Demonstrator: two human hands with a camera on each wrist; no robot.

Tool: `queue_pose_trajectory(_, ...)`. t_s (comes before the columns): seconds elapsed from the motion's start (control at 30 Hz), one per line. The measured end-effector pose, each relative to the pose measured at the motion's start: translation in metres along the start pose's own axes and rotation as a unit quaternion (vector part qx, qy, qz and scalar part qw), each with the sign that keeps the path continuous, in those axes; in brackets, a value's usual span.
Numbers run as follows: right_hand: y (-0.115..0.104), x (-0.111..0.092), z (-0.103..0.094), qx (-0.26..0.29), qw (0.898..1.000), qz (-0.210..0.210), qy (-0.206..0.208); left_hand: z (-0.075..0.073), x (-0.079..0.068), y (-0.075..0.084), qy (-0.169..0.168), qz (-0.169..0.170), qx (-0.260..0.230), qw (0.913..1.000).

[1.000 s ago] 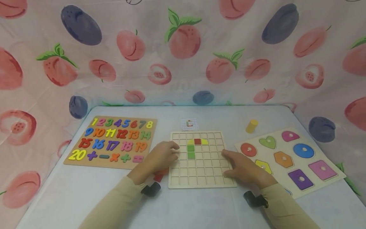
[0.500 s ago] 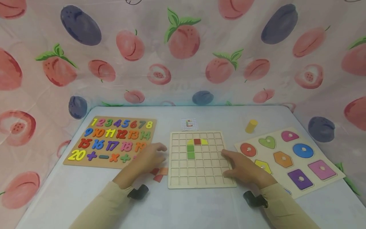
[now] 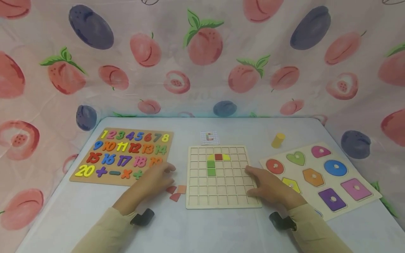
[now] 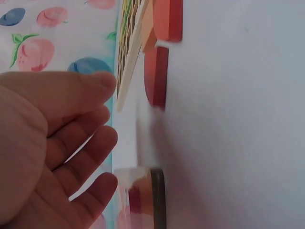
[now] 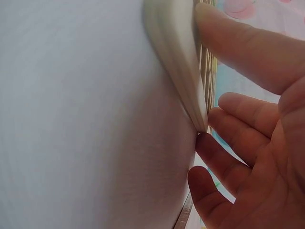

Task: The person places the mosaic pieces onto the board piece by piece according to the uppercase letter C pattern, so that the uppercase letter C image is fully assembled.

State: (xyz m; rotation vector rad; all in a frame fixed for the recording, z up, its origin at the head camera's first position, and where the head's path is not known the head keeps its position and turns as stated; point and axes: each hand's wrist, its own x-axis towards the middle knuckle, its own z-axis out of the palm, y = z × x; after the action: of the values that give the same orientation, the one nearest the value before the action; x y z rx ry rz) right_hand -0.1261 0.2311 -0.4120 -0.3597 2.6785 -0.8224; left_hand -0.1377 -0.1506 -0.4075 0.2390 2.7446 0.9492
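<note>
While the left hand (image 3: 152,182) hovers with loosely bent fingers holding nothing, the right hand (image 3: 272,187) rests, thumb and fingers apart, along the right edge of the square pale-wood grid board (image 3: 223,191); how firmly it presses is hard to tell. Left of the board, two quarter-round red pieces (image 3: 175,197) lie beside an orange square tile (image 3: 181,189). They should prove light, stiff and smooth, best pinched by their sides, and look flat, thick-edged, evenly coloured.

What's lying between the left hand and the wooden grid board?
Two red pieces and an orange square lie between the left hand and the grid board; the head view shows them.
</note>
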Motion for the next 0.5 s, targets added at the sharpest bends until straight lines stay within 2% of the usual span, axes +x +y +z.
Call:
queue_pose_trajectory(0.2,0.000,-0.001,0.000,0.004,1.000,-0.008,0.000,-0.003,-0.006,-0.008,-0.009,-0.006,0.001,0.9999)
queue_pose_trajectory(0.5,0.000,-0.001,-0.001,0.001,1.000,-0.007,0.000,-0.003,-0.014,-0.011,-0.025,0.018,0.025,0.9992)
